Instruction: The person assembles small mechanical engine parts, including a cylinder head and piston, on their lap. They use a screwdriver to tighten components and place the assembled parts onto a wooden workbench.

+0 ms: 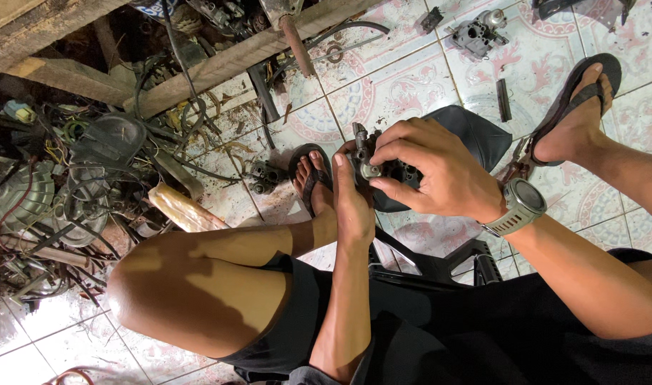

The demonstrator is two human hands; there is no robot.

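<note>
We're mid-fiddle w/ the carb (372, 165), held above the black seat (475, 135): left hand (354, 207) cups it from below, right hand (440, 175) pinches a small fitting on its front, so next move prob needs a steady, fine twist.
</note>
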